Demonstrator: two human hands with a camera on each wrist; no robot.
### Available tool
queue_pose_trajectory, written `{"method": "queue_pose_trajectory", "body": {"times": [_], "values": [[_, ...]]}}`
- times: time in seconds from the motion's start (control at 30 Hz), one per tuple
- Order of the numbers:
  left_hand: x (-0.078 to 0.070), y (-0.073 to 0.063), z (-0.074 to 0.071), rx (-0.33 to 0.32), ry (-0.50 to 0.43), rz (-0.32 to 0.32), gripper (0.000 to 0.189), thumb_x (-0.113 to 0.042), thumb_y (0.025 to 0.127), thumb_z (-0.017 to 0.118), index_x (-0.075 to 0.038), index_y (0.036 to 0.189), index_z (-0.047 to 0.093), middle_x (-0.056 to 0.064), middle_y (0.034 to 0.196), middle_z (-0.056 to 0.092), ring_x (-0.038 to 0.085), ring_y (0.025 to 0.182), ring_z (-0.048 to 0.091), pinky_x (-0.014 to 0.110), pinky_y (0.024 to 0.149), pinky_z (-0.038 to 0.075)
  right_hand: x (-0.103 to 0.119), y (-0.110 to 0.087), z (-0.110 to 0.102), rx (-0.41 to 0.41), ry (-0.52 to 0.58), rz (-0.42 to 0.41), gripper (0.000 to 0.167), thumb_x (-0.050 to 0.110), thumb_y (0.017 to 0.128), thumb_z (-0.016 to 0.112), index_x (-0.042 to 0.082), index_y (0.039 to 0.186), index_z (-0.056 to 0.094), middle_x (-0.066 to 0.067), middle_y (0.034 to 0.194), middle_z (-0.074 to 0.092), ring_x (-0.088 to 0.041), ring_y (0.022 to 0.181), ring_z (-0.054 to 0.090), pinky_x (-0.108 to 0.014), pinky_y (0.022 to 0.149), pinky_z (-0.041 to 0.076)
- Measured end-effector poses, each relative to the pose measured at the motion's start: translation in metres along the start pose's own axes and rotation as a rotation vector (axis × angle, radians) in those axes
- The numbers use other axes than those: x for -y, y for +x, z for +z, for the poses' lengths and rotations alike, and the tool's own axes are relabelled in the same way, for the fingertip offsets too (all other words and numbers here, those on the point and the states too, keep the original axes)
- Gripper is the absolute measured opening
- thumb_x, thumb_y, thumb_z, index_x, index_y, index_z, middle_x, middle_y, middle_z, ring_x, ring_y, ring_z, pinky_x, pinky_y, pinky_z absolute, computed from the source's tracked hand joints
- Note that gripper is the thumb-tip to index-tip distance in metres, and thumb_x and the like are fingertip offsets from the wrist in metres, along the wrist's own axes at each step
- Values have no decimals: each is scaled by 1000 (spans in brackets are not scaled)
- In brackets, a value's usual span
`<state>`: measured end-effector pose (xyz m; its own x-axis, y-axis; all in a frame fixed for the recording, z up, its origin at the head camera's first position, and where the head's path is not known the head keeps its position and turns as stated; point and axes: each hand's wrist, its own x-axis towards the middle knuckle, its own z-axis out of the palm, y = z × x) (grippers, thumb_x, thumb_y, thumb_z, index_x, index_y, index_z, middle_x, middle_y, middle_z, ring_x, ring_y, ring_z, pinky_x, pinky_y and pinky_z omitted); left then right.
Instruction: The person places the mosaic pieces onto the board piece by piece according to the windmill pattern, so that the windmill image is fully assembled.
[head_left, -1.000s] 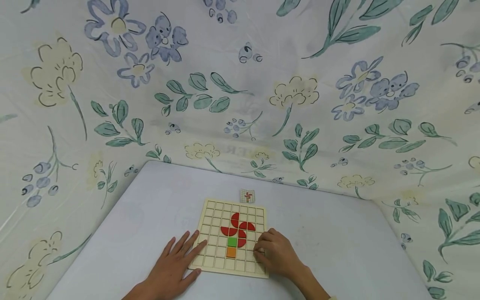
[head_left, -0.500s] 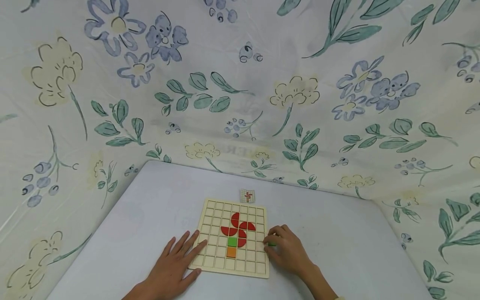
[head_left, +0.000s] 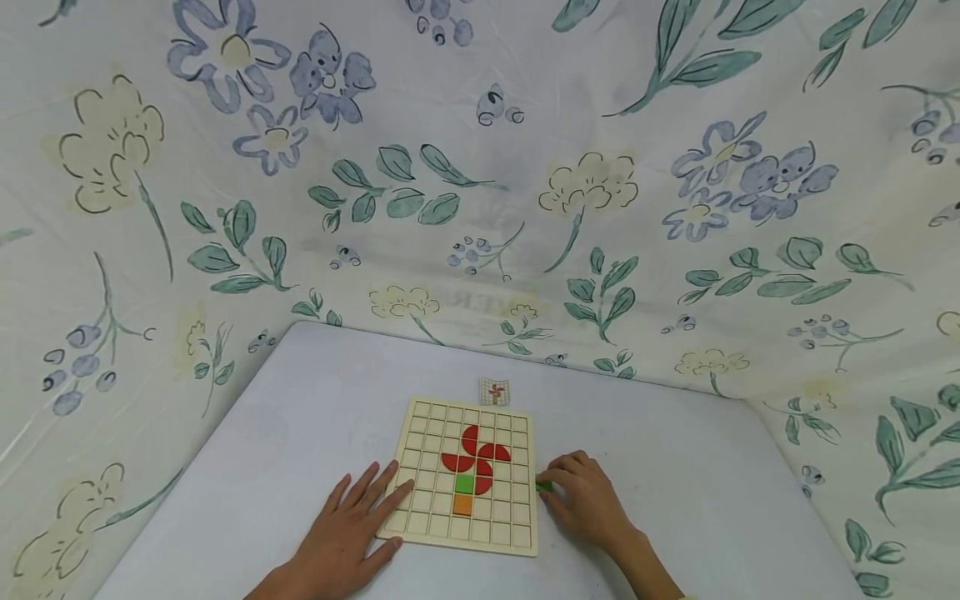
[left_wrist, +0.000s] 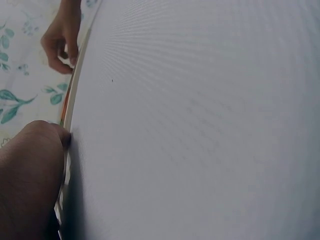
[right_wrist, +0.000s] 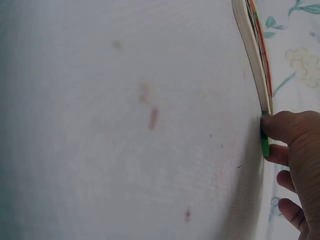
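Observation:
A square wooden grid board lies on the table, bearing a pinwheel of red pieces, a green square and an orange square below it. My left hand is spread flat, its fingertips resting on the board's left edge. My right hand is just off the board's right edge, pinching a small green piece between thumb and finger. In the head view only a bit of that green piece shows beside the board; the fingers cover the rest.
A small pattern card with a printed red pinwheel lies behind the board. The white table meets a floral cloth that rises along its back and sides.
My right hand has moved right, from over the board's right columns to just beyond its edge, and the green piece has come into sight. The left hand stays in place.

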<state>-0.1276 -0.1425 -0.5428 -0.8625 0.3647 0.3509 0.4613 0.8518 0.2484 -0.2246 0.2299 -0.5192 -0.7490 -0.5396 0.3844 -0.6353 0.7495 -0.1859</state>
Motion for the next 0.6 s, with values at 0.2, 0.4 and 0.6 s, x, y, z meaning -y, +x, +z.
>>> {"method": "queue_pose_trajectory", "body": {"times": [0.2, 0.4, 0.6], "values": [[-2, 0, -2, 8, -8, 0, 66, -50, 92, 61, -23, 150, 44, 6, 158, 32, 32, 143, 28, 52, 110, 19, -2, 1, 0, -26, -21, -27, 15, 26, 73, 87, 25, 82, 75, 15, 88, 64, -5, 84, 53, -29, 73, 46], [-1, 0, -1, 10, -5, 1, 66, -50, 93, 60, -23, 150, 44, 6, 158, 32, 32, 143, 28, 52, 110, 18, -2, 1, -2, -63, -27, -66, 16, 25, 72, 86, 25, 78, 72, 16, 83, 65, -4, 80, 54, -27, 69, 46], [-1, 0, -2, 7, -2, -1, 66, -51, 92, 60, -24, 151, 43, 5, 158, 32, 31, 143, 28, 52, 110, 19, -2, 2, -3, -73, -29, -111, 14, 25, 72, 86, 24, 75, 71, 15, 82, 67, -4, 79, 56, -27, 67, 46]]}}
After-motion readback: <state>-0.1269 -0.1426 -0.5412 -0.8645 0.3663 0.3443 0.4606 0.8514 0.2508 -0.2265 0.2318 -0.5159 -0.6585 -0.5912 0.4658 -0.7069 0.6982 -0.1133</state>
